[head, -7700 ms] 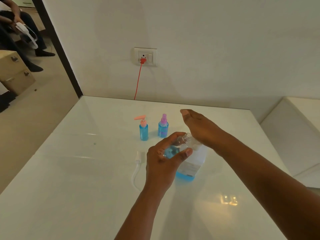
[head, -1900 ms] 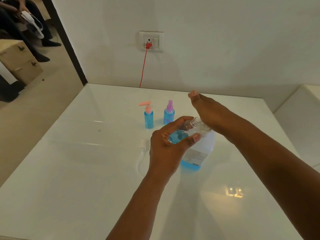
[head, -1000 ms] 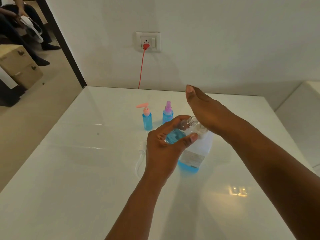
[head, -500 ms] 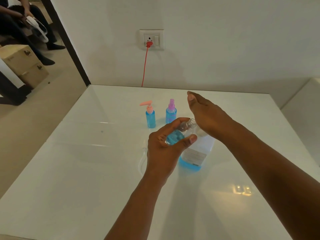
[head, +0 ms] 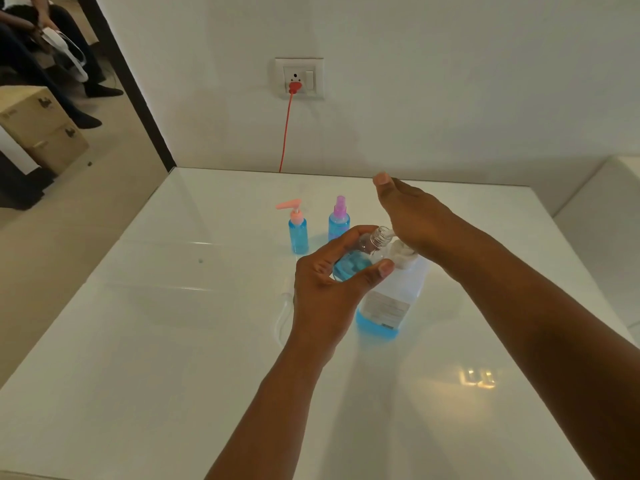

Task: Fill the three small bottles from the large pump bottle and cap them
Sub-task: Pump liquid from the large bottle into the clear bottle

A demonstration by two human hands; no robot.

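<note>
My left hand [head: 329, 289] grips a small clear bottle [head: 360, 256], tilted, partly full of blue liquid, with its open threaded neck at the nozzle of the large pump bottle [head: 391, 299]. My right hand [head: 412, 216] lies flat with its palm on that bottle's white pump head. The large bottle holds a little blue liquid at its base. Behind stand two capped small bottles full of blue liquid: one with a pink pump cap [head: 298, 230], one with a purple spray cap [head: 338, 220]. A white cap with a tube [head: 282, 313] lies on the table, partly hidden by my left wrist.
The white glossy table [head: 173, 341] meets the wall at the back. A red cord [head: 285, 133] hangs from a wall socket behind it. A white block [head: 602, 209] stands at the right. At the far left sit cardboard boxes [head: 41, 126] and a seated person [head: 45, 39].
My right hand has risen and sunk on the pump head more than once. The blue liquid in the small bottle has risen. My left hand has kept the bottle at the nozzle.
</note>
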